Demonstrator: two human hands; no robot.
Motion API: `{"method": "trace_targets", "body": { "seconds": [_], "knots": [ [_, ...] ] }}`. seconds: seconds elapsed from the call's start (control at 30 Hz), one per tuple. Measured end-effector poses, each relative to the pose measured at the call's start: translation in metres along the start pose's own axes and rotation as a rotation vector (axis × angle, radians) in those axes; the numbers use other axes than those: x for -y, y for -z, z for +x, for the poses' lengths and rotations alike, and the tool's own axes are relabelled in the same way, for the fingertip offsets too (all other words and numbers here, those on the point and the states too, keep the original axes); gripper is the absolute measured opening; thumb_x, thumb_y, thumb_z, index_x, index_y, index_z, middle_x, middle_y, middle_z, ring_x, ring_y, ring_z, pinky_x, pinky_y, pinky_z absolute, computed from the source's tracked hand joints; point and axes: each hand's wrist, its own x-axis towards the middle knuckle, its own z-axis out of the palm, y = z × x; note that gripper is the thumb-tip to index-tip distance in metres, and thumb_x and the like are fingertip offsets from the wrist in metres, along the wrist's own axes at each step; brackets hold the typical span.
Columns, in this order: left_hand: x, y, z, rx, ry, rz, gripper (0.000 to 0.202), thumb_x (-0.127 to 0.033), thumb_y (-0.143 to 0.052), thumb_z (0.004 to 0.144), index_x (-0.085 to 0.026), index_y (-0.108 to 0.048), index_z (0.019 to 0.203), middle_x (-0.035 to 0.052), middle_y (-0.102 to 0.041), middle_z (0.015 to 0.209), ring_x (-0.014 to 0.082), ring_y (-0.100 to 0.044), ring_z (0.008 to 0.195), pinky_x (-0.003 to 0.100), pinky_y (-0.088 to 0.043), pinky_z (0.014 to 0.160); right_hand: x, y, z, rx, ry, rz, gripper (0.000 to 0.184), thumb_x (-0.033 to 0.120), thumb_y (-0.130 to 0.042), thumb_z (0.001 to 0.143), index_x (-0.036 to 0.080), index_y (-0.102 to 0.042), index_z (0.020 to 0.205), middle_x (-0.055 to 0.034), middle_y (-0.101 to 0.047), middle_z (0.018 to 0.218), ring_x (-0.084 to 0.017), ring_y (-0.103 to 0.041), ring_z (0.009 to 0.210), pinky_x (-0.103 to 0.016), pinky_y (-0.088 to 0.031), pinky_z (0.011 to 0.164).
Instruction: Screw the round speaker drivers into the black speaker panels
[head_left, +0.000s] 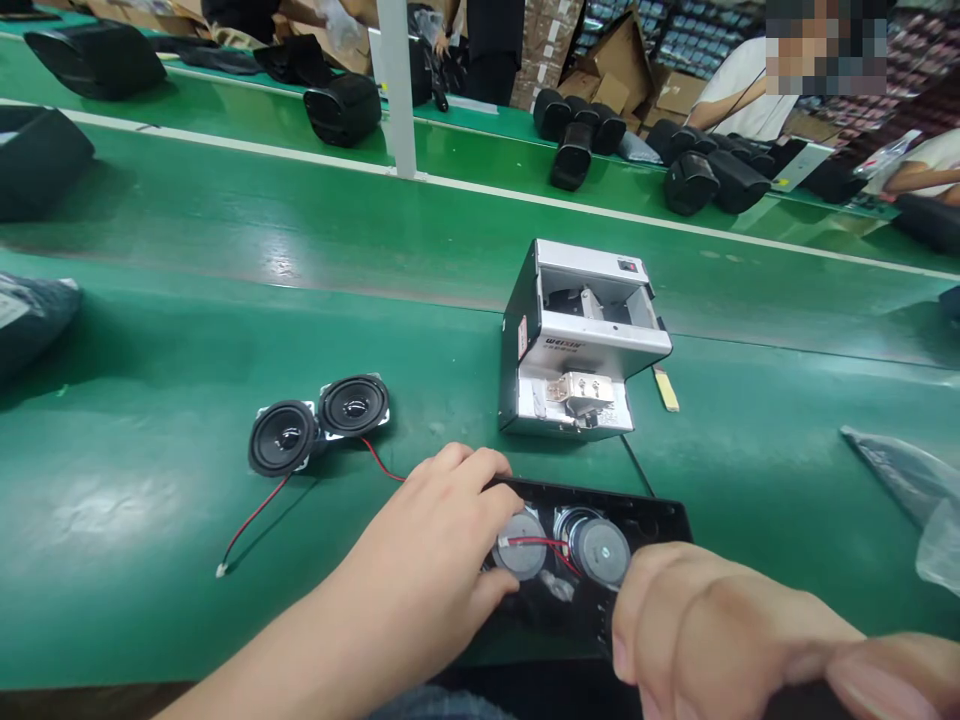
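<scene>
Nearest: right hand (pixel 727 630) was before the right end of the black panel (pixel 568 618), fingers curled tight around something dark, mostly hidden; could not identify it. Left hand (pixel 450 530) braced the panel's left end, fingers and thumb apart about the left mounted speaker (pixel 525 550). Panel lay near the close edge of the green surface (pixel 435 350); right mounted speaker (pixel 604 552) also magnet-up. Judged risk: a right-hand slip could nick the slack red lead (pixel 536 541); uneven pressure could tilt the panel. Beyond, left: two loose speakers (pixel 283 438), cones up; a trailing wire (pixel 382 463) might snag the left forearm. Farther: boxy machine (pixel 574 335).
</scene>
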Motion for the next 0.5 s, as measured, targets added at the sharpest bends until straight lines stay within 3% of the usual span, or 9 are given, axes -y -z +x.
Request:
{"method": "trace_targets", "body": {
  "seconds": [0.2, 0.4, 0.5],
  "knots": [
    [-0.001, 0.000, -0.001, -0.001, -0.010, 0.010, 0.038, -0.021, -0.092, 0.085, -0.023, -0.076, 0.120, 0.0057, -0.067, 0.136, 0.0321, -0.059, 0.123, 0.057, -0.055, 0.108, 0.017, 0.000, 0.020, 0.197, -0.007, 0.093, 0.044, 0.049, -0.035, 0.115, 0.046, -0.078, 0.113, 0.0035, -0.071, 0.054, -0.022, -0.066, 0.040, -0.042, -0.066, 0.057],
    [-0.001, -0.001, -0.002, -0.024, -0.025, 0.015, 0.037, -0.021, -0.090, 0.086, -0.023, -0.075, 0.120, 0.0049, -0.066, 0.137, 0.0326, -0.058, 0.123, 0.058, -0.056, 0.107, 0.035, 0.001, 0.048, 0.358, -0.125, 0.069, 0.036, 0.045, -0.051, 0.109, 0.035, -0.086, 0.103, -0.0038, -0.075, 0.063, -0.027, -0.077, 0.059, -0.042, -0.069, 0.063],
    [0.001, -0.003, -0.002, -0.030, -0.028, 0.007, 0.038, -0.019, -0.089, 0.086, -0.024, -0.075, 0.121, 0.0047, -0.066, 0.137, 0.0323, -0.058, 0.123, 0.057, -0.056, 0.106, 0.036, -0.015, 0.040, 0.224, -0.099, 0.087, 0.042, 0.050, -0.047, 0.110, 0.033, -0.083, 0.094, -0.0030, -0.072, 0.058, -0.025, -0.074, 0.055, -0.039, -0.067, 0.062]
  ]
}}
